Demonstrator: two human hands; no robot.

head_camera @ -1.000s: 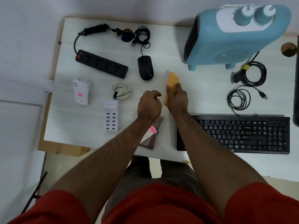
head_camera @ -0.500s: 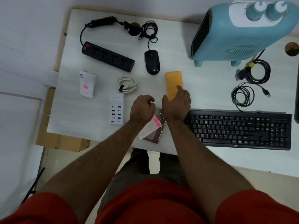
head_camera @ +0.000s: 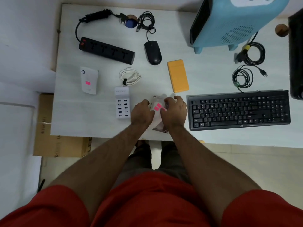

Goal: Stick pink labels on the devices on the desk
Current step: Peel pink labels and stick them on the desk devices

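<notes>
Both hands meet at centre frame: the left hand [head_camera: 142, 113] steadies the pink label sheet [head_camera: 157, 106] while the right hand [head_camera: 174, 110] pinches at a sticker. Just above the right hand lies the smooth orange device [head_camera: 178, 75], unlabelled, long axis running up-frame. The white plug [head_camera: 89, 80], upper left, is already tagged.

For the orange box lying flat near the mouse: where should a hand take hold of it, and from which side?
Probably across its two long edges, coming from above. The orange box lies flat on the desk, long axis running roughly away from the person, and bare desk on both long sides leaves room for fingers. The right hand is nearer, though both hands are at the label sheet.
</notes>
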